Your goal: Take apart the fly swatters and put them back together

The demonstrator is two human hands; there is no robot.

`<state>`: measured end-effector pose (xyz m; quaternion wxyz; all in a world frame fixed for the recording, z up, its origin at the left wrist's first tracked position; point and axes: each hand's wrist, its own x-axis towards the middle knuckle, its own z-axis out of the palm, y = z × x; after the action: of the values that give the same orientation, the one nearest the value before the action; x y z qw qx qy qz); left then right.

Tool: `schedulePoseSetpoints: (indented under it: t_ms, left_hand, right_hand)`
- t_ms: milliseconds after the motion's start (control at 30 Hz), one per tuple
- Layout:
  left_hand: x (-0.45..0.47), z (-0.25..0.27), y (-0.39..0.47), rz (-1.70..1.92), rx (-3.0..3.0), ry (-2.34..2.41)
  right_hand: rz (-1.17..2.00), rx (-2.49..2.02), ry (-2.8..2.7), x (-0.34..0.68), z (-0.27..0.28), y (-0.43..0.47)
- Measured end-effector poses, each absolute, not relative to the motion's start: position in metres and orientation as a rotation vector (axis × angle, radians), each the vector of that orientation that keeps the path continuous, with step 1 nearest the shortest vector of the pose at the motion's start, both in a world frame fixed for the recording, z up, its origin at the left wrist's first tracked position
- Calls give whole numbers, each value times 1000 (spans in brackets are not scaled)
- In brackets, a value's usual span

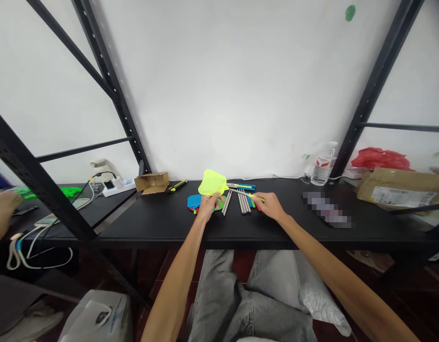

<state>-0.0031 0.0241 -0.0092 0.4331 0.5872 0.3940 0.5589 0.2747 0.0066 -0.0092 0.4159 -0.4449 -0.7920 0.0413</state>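
Both my hands hold a yellow fly swatter (212, 182) above the black table. My left hand (209, 203) grips the lower edge of its mesh head. The thin metal rod runs right to the yellow handle, which my right hand (270, 204) is closed around. Under my left hand lie a blue swatter head (194, 202) and a green swatter head (219, 204), with a bit of red between. Several metal rods (244, 203) lie between my hands. Blue handles (247, 187) lie behind them; green and red handle ends show beside my right hand.
On the black table (144, 221) are an open cardboard box (151, 183) and a black-yellow tool (178, 185) at left. A water bottle (323, 164), a blurred-out item (326, 209) and a carton (400, 190) are at right. Another person's hand (4, 206) shows far left, past the shelf post.
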Motion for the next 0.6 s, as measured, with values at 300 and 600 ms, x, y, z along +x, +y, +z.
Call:
schedulePoseSetpoints:
  t_ms: [300,600]
  left_hand:
    - [5,-5,25,1478,1338,887]
    - [-1,-2,28,1709,1058,852]
  right_hand:
    - [70,-1146,-1920,269,-13,13]
    - [-42,-1199,-1838,274,-14,17]
